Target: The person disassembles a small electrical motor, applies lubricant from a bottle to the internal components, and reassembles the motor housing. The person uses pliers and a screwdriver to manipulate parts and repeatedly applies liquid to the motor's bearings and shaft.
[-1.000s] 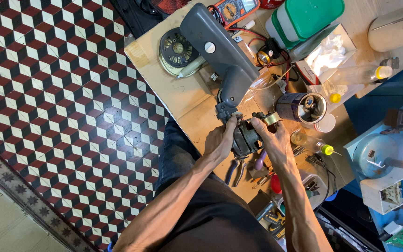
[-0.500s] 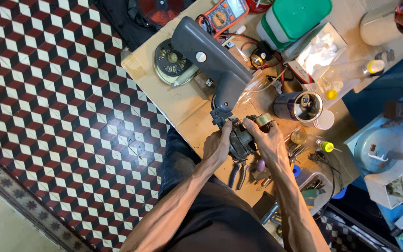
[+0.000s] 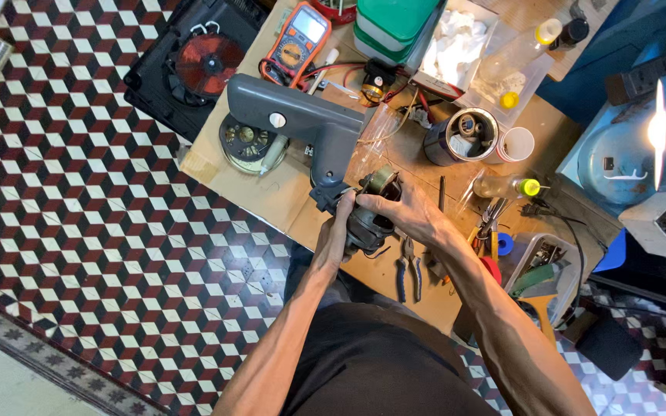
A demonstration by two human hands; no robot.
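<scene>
We see left hand point(image 3: 334, 231) and right hand point(image 3: 404, 214) together, both clamped on dark motor point(image 3: 365, 223) at near table edge point(image 3: 217, 173). Motor long axis seems to run away from us, brass end far; partly hidden. Forearms converge. Beyond: grey housing point(image 3: 294, 123), multimeter point(image 3: 296, 42).

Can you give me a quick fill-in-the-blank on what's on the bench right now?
1. Both hands, left hand and right hand, grip a small dark ____.
2. The pliers lying by the right wrist have ____ handles.
3. The multimeter at the bench's far edge has an ____ case.
4. The lidded box beside the multimeter is ____.

Missing words: motor; blue; orange; green
</scene>
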